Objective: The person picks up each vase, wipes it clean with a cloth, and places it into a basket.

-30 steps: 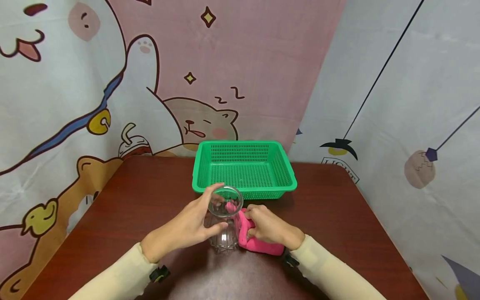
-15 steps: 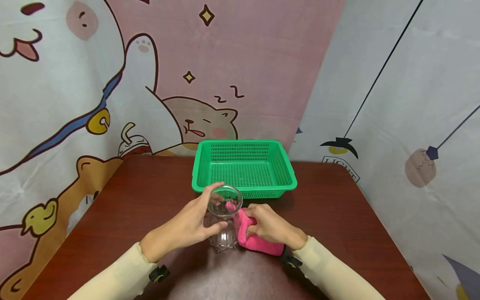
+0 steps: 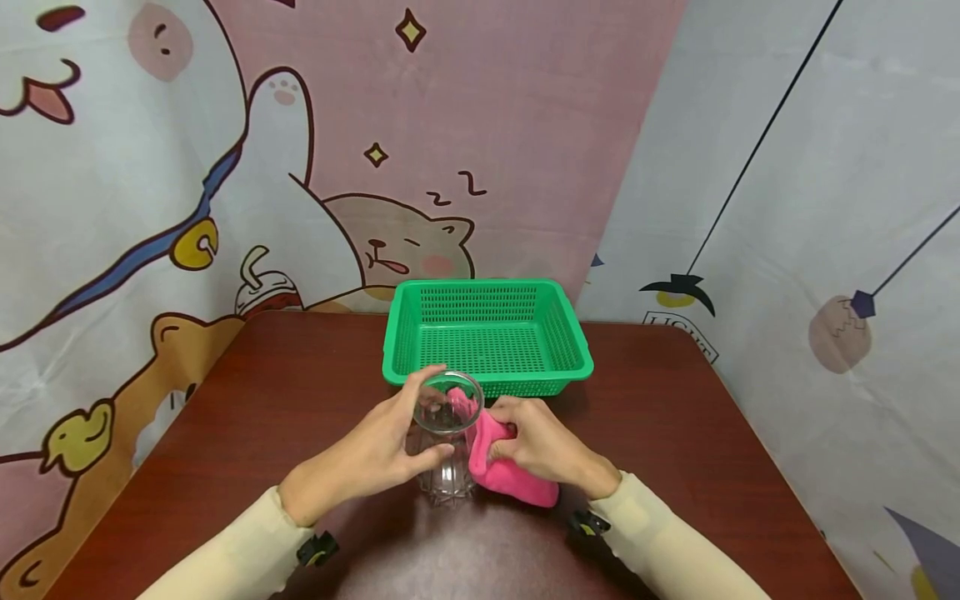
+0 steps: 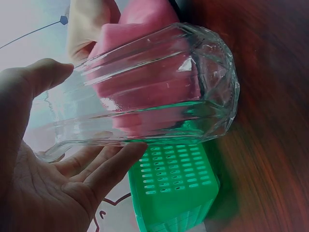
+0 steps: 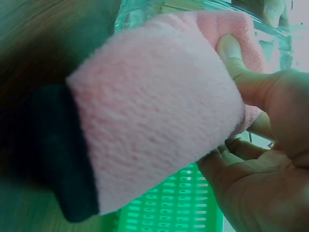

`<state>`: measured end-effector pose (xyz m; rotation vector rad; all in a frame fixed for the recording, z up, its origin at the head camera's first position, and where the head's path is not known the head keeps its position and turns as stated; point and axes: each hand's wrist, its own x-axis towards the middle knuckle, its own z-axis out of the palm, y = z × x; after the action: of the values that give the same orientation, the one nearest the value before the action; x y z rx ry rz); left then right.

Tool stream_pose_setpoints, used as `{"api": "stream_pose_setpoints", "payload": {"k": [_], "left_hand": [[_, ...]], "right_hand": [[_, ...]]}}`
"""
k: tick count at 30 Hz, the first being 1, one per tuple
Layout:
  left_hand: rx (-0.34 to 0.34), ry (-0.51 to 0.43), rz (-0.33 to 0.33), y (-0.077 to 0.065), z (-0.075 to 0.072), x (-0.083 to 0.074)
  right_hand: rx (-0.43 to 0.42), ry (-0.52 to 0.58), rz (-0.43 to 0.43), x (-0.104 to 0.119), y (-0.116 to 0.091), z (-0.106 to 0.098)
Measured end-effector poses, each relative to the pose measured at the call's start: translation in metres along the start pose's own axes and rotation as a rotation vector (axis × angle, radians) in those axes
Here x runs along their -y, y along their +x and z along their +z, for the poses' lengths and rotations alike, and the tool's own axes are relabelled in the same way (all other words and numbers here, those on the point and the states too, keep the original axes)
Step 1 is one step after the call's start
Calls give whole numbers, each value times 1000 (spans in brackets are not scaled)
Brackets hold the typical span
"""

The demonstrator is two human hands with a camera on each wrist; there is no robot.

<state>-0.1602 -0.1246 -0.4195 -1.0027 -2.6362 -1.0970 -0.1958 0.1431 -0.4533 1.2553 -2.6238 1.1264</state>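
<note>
A clear glass vase (image 3: 448, 477) with a round rim and a faceted base stands upright in front of me in the head view. My left hand (image 3: 371, 450) grips its upper part, thumb on the near side and fingers round the far side. Pressed to the vase's right side is a pink fluffy cloth (image 3: 517, 483), which my right hand (image 3: 542, 446) pinches between thumb and fingers. Through the glass (image 4: 149, 92) the left wrist view shows the cloth behind it. A dark band edges the cloth (image 5: 159, 106) in the right wrist view.
A green perforated plastic basket (image 3: 525, 380) stands just beyond the vase, at the back of the dark red-brown wooden table (image 3: 300, 375). Behind the table hangs a backdrop (image 3: 525, 150) with cartoon drawings.
My right hand has shifted slightly upward with the cloth. The cloth's lower end has drawn a little left, and its upper edge reaches higher by the vase's rim. My left hand and the vase hold nearly still.
</note>
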Motion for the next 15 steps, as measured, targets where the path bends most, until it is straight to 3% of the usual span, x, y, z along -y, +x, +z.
{"api": "stream_pose_setpoints", "payload": {"k": [15], "left_hand": [[7, -18, 3, 0, -1, 0]], "right_hand": [[-91, 78, -43, 16, 9, -12]]}}
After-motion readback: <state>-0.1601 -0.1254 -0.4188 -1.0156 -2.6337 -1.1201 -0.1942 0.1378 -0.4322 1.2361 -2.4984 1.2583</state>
